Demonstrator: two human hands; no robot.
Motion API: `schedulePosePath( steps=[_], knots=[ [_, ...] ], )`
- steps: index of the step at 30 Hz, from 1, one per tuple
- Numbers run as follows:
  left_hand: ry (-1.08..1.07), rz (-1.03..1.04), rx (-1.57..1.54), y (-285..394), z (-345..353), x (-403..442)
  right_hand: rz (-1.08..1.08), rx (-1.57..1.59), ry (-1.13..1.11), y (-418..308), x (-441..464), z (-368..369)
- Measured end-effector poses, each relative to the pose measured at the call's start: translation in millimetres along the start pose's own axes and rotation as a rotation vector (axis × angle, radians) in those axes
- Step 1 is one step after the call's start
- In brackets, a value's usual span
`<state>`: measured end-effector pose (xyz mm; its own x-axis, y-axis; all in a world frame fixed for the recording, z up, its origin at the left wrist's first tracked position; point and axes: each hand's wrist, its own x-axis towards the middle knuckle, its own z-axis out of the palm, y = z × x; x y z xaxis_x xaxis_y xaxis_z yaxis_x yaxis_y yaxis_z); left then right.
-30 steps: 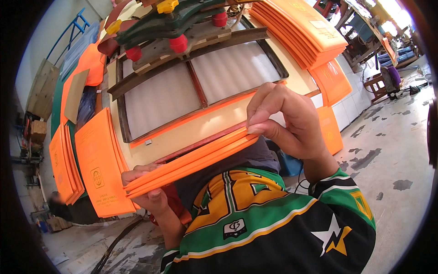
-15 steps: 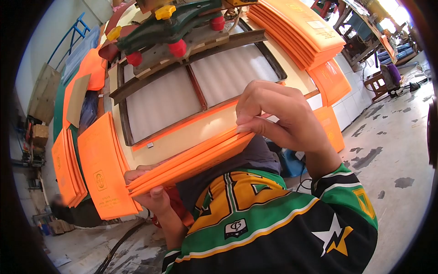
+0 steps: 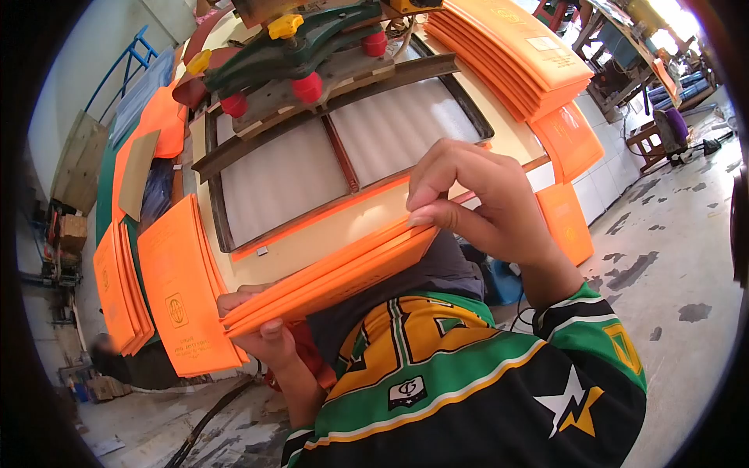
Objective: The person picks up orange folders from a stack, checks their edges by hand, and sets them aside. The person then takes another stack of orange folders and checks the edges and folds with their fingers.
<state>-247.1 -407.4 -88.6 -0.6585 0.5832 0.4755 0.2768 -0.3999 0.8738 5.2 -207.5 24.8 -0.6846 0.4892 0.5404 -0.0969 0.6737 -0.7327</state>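
Observation:
A small stack of orange folders (image 3: 335,281) is tilted on edge in front of my body, its layered edges turned upward. My left hand (image 3: 269,341) is closed around the stack's left end, with the thumb on the near face and fingers behind. At the opposite end, my right hand (image 3: 480,199) pinches the top corner between thumb and fingertips. Just beyond the stack lies a framed press bed (image 3: 281,175) with white padding and a reddish divider bar. Close to my left hand, more orange folders with a gold emblem (image 3: 183,300) hang over the table edge.
A green press head (image 3: 324,43) with red and yellow knobs stands over the bed. To the right, a tall pile of orange folders (image 3: 507,58) rests on the cream tabletop (image 3: 367,207). Further folders (image 3: 121,288) lie at far left. A purple-backed chair (image 3: 669,129) stands at right.
The whole view has shifted very slightly to the right. Both hands keep the same grip on the orange folders, with hardly any movement.

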Motion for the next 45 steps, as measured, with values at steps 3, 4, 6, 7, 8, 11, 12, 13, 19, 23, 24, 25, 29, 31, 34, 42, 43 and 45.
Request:
schedulePosePath(
  steps=[3,4,6,7,8,11,12,13,19,23,24,25,29,31,34,42,43,45],
  knots=[
    [0.0,-0.012,-0.005,5.4,4.2,1.7,-0.009,0.026,0.038,-2.0,-6.1,5.5],
    [0.001,-0.012,-0.006,6.6,5.5,1.7,0.048,0.147,0.098,-4.1,-9.1,6.2],
    [0.015,-0.027,-0.01,8.0,7.1,0.4,0.107,0.269,0.153,-5.6,-8.6,3.6],
    [0.016,-0.029,-0.01,7.5,6.6,0.0,0.015,0.152,0.111,-6.7,-5.0,0.0],
    [0.018,-0.008,-0.004,6.9,5.9,0.1,-0.077,0.035,0.069,-7.3,-3.1,-2.1],
    [0.016,0.003,-0.017,6.7,6.2,-0.8,-0.071,0.024,0.02,-7.7,-4.1,-1.0],
    [0.012,-0.008,-0.033,6.9,6.3,-1.4,-0.071,0.024,0.018,-5.9,-5.4,-0.8],
    [0.015,-0.009,-0.033,6.6,6.4,-1.8,-0.036,0.093,0.02,-2.9,-7.6,-0.6],
    [0.012,-0.029,-0.057,7.1,5.9,-2.9,0.111,0.219,0.018,-5.9,-12.6,-0.6],
    [0.013,-0.024,-0.06,7.6,6.5,-2.6,0.114,0.215,0.007,-4.9,-12.7,-1.8],
    [0.015,-0.031,-0.063,7.8,6.6,-2.7,0.109,0.214,0.005,-4.1,-12.6,-2.3],
    [0.015,-0.031,-0.063,7.9,6.7,-2.5,0.076,0.204,-0.003,-3.0,-12.2,-2.8],
    [0.01,-0.033,-0.072,7.3,5.6,-2.4,0.031,0.196,-0.009,-1.3,-12.0,-3.1],
    [0.007,-0.037,-0.075,7.4,5.6,-2.5,0.025,0.195,-0.009,-0.5,-12.0,-2.8],
    [0.017,-0.036,-0.082,7.9,6.5,-2.4,0.019,0.197,-0.007,-0.7,-12.2,-2.3],
    [-0.004,-0.01,-0.036,11.6,12.8,-0.7,-0.02,0.202,-0.001,0.3,-11.6,-2.2],
    [-0.003,-0.01,-0.036,10.8,10.9,-1.2,-0.012,0.213,-0.003,-0.4,-11.9,-2.5],
    [0.012,-0.049,-0.077,8.5,5.6,-2.5,-0.004,0.225,-0.006,-1.0,-11.6,-2.3]
  ],
)
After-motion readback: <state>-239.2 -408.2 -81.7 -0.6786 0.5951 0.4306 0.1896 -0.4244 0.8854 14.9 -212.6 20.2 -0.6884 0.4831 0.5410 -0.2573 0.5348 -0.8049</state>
